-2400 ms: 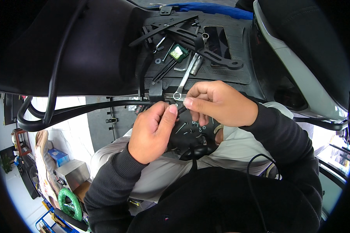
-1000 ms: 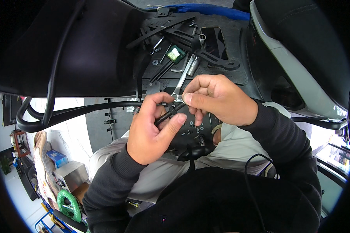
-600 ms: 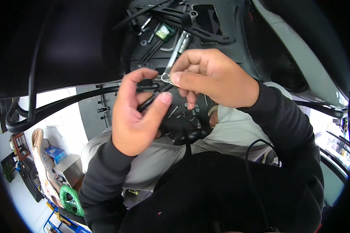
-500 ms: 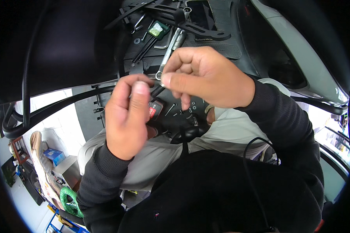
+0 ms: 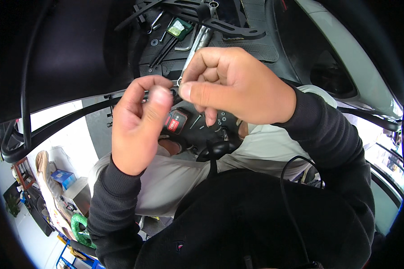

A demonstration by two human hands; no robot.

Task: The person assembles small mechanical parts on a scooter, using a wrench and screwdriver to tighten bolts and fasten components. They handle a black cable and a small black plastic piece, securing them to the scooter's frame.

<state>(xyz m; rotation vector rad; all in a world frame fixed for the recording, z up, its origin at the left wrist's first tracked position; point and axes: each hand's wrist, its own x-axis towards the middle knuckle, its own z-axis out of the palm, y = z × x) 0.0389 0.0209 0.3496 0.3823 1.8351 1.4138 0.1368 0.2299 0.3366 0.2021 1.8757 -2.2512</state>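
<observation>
Several black rods and a slotted bracket crowd the dark floorboard ahead; a grey floor and blue box show to my left, a black case lower down. A black bar passes behind my left hand. The silver wrench reaches my right hand, ring end beside the bent fingers, which block the view; I cannot tell whether either grip holds anything.

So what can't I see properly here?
In the head view:
Right hand: whatever it may pinch is hidden by its fingers.
Left hand: thumb tip blurred.
Wrench: near end partly behind the right hand.
Phone: cut off by the upper edge.
Tiny metal parts: too small to identify.
</observation>
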